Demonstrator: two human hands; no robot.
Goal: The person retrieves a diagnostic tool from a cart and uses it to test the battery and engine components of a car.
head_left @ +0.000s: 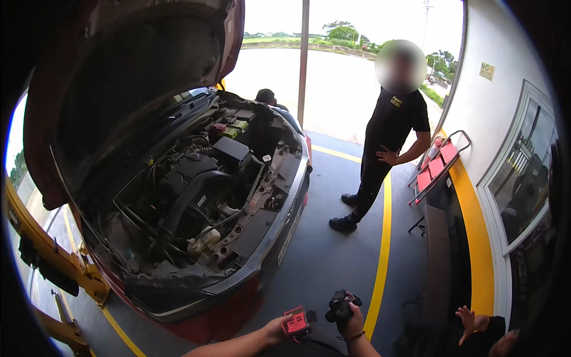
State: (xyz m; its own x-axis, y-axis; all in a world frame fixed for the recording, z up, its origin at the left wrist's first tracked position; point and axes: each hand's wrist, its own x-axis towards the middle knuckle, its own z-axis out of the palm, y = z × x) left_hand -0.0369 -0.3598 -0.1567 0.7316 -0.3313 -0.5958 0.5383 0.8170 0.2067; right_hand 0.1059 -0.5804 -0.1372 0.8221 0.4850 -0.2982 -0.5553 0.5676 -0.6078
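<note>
My left hand (pixel 276 329) comes in from the lower edge, closed around a boxy red-and-black device (pixel 295 322). A short way to its right, my right hand (pixel 354 325) grips a lumpy black object (pixel 340 305); its exact kind is not clear. The two held things are apart, low over the floor in front of the car. At the left stands a red car (pixel 262 265) with its hood (pixel 128 77) raised. Its engine bay shows a dark engine cover (pixel 189 168) and a black box (pixel 231 151).
A person in black (pixel 392 128) stands beyond the car's front, hand on hip. Another person's spread hand (pixel 470 323) is at the lower right. A red step ladder (pixel 439 163) and a dark bench (pixel 437 256) line the right wall. A yellow lift arm (pixel 56 250) is at the left.
</note>
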